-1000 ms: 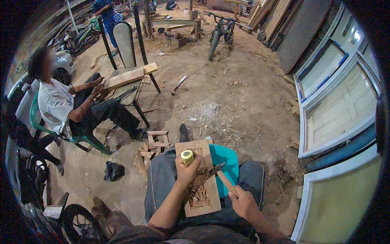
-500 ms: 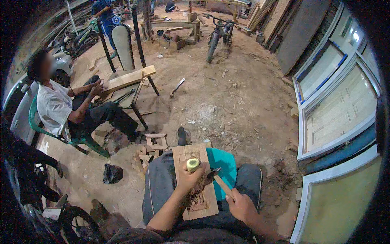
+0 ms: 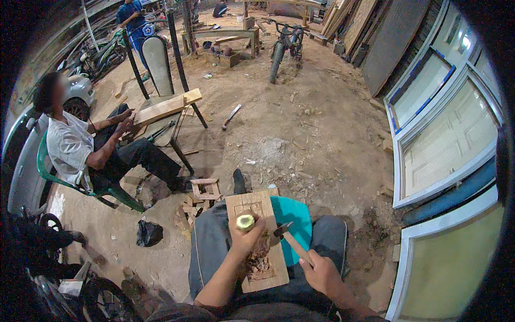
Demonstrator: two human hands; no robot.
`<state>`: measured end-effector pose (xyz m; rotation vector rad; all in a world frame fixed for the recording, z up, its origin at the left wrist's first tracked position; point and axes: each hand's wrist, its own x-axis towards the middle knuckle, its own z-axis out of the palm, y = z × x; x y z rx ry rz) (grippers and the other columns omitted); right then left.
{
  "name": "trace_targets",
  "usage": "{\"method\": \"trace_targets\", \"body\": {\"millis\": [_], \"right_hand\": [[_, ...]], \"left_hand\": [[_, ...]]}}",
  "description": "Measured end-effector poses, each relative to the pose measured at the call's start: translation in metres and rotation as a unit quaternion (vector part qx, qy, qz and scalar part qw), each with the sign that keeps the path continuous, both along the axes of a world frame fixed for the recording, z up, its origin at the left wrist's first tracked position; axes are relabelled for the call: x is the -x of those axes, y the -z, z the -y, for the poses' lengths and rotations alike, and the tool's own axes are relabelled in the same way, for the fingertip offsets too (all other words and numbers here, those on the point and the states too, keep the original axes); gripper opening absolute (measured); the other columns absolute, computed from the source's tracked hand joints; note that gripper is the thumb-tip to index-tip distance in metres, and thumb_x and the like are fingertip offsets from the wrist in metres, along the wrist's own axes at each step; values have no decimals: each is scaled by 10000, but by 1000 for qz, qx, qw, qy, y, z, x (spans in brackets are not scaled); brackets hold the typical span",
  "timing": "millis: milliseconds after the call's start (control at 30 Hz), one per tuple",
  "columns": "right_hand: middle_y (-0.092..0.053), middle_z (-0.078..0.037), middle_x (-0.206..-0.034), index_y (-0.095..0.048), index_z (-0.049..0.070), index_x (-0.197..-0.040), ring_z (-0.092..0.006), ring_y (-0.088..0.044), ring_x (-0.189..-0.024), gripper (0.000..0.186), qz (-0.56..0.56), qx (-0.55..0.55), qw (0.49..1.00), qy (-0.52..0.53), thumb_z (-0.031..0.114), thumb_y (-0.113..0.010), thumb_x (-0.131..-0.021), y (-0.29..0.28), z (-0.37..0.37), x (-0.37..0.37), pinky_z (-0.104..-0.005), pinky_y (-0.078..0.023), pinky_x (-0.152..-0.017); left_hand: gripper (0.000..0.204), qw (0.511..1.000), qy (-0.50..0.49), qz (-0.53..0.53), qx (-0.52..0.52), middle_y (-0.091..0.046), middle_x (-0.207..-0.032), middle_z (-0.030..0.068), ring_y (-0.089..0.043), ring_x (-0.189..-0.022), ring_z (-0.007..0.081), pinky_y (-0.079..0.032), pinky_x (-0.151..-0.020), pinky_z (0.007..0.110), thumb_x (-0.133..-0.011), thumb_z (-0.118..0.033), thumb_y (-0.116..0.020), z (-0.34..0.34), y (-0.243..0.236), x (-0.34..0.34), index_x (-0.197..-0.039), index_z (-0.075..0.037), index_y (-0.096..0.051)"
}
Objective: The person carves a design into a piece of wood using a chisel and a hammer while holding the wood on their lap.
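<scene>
A carved wooden panel [image 3: 268, 271] with loose chips in its recess lies across my lap over my left thigh, beside a teal seat [image 3: 291, 212] showing between my legs. My left hand [image 3: 245, 239] is closed round an upright tool with a pale yellow-green top [image 3: 245, 221], held over the carving; its working end is hidden. My right hand [image 3: 319, 271] grips the wooden handle of a hammer [image 3: 295, 242], whose dark head is at the panel's right edge, just right of the yellow-topped tool.
A person [image 3: 75, 150] sits left on a green chair, holding a board [image 3: 161, 111] across a metal chair. A bicycle [image 3: 278, 53], another person [image 3: 131, 27], motorbike parts [image 3: 104, 298], white door frames [image 3: 407, 236], leaning boards [image 3: 386, 53], wood offcuts [image 3: 204, 189] and a black bag [image 3: 147, 233] surround me.
The panel and my left hand with its tool sit slightly further left in the picture. The hammer head has shifted a little. Both grips are unchanged.
</scene>
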<state>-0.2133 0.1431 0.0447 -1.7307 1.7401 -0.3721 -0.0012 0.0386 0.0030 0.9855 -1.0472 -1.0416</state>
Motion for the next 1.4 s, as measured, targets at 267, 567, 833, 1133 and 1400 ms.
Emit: {"method": "trace_targets", "body": {"millis": [267, 567, 833, 1133, 1400], "right_hand": [[-587, -245, -642, -515, 21, -915, -456, -598, -622, 260, 3, 39, 999, -9, 274, -574, -912, 8, 0, 1, -546, -470, -543], [-590, -255, -652, -533, 17, -939, -460, -599, -632, 260, 13, 33, 999, -8, 272, -576, -909, 5, 1, 3, -543, -469, -546], [-593, -271, -689, -521, 13, -960, -469, -598, -654, 247, 77, 46, 996, 29, 248, -582, -911, -3, -2, -6, -544, -462, -552], [-574, -280, -700, -490, -2, -886, -481, -574, -717, 263, -8, -9, 1000, 9, 248, -570, -911, -2, 1, 1, -541, -425, -590], [-591, -266, -692, -515, 14, -928, -476, -590, -671, 266, 11, 13, 1000, 6, 277, -554, -925, -4, 0, 1, -545, -454, -574]], "left_hand": [[146, 997, -35, -72, -18, -539, -620, -29, -503, -574, 73, -410, -538, 236, -801, -34, -703, -3, -7, -7, -725, -33, -579], [165, 998, -23, -62, 1, -543, -642, -24, -493, -596, 61, -400, -557, 226, -788, -21, -692, 5, -2, -10, -694, -38, -558], [142, 995, 21, -54, -81, -583, -720, -30, -524, -647, 51, -420, -571, 232, -836, -81, -703, 7, -9, 2, -768, -48, -583], [178, 999, 23, -21, -20, -595, -729, 4, -533, -607, 78, -441, -568, 236, -769, -20, -729, 0, 7, -5, -764, -68, -558], [174, 1000, -26, -16, 1, -546, -649, -17, -495, -593, 63, -402, -544, 231, -794, -25, -705, 3, -6, 2, -716, -27, -550]]}}
